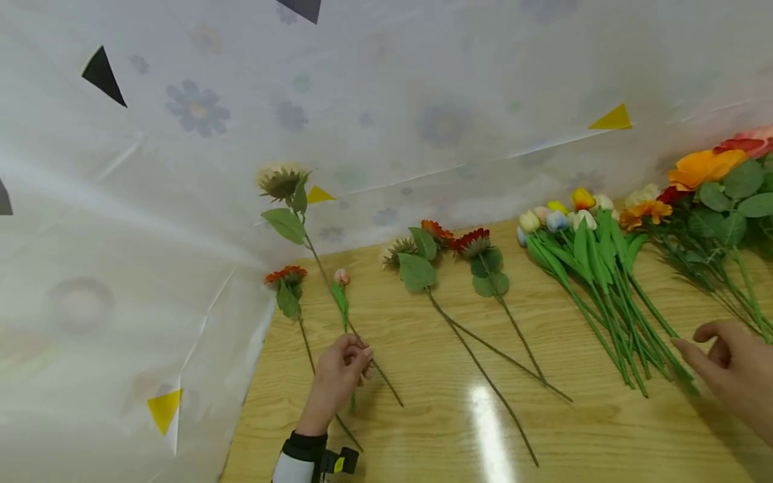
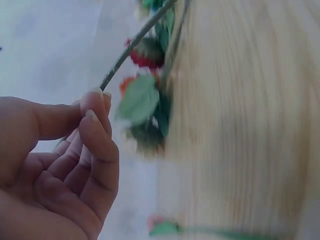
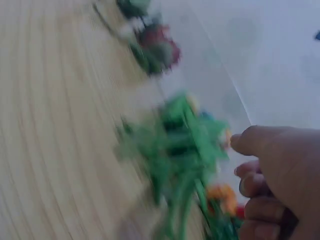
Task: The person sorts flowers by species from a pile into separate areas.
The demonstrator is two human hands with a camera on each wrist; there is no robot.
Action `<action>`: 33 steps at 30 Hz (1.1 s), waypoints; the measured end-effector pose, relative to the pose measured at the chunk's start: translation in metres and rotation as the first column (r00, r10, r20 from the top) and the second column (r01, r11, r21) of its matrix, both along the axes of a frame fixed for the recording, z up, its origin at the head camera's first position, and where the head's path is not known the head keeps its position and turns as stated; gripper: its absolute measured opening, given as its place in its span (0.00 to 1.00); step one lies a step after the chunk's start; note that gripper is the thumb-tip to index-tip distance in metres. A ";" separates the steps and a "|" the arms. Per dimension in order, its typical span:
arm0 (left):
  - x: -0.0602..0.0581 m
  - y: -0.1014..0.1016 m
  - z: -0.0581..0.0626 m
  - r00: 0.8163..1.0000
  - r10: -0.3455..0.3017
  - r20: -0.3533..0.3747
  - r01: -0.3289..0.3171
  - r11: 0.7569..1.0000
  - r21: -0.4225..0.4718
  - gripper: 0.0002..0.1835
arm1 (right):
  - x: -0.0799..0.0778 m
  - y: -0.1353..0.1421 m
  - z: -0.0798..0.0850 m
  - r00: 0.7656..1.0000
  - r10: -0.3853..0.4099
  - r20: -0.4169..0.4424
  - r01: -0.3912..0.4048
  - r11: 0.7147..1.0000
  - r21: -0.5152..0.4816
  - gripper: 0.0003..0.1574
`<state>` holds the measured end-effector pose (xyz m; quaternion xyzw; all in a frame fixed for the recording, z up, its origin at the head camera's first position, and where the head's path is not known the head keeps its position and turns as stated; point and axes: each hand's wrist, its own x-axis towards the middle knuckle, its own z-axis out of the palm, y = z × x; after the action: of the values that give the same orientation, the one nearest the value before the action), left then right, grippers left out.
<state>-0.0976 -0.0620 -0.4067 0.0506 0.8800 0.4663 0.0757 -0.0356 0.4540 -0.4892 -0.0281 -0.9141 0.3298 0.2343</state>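
My left hand (image 1: 339,376) pinches the stem (image 2: 132,47) of a cream artificial flower (image 1: 282,184) between thumb and fingertips. That bloom is tilted up at the far left, with its leaf (image 1: 284,225) below. A pink tulip (image 1: 341,277) lies on the table beside the held stem, its lower stem partly hidden by the hand. To its left rests an orange-red flower (image 1: 286,275). My right hand (image 1: 731,369) hovers near the stems of a tulip bunch (image 1: 594,268), fingers loosely curled around nothing. The right wrist view shows these tulips (image 3: 185,140) blurred.
Mid-table lie a cream flower (image 1: 401,251), an orange flower (image 1: 436,231) and a dark red flower (image 1: 474,243), two stems crossing. More blooms, including a large orange flower (image 1: 703,168), sit at the right. A pale patterned sheet (image 1: 386,100) borders the wooden table (image 1: 435,416) behind and left.
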 end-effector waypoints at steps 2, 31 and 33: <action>0.001 0.017 0.001 0.997 -0.071 0.006 0.071 0.997 0.024 0.09 | 0.001 -0.030 0.012 0.994 0.096 0.043 -0.097 0.995 0.036 0.12; 0.003 0.081 -0.013 0.971 -0.181 0.153 0.193 0.979 -0.066 0.24 | 0.002 -0.176 0.010 0.664 0.703 0.254 -0.474 0.659 -0.584 0.15; 0.001 0.062 -0.013 0.987 -0.115 0.110 0.128 0.984 -0.120 0.23 | 0.001 -0.173 0.007 0.657 0.701 0.278 -0.469 0.669 -0.577 0.16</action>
<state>-0.0963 0.0005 -0.4201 0.0752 0.8980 0.4059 0.1522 -0.0342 0.2808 -0.4821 0.1430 -0.7937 0.5754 -0.1360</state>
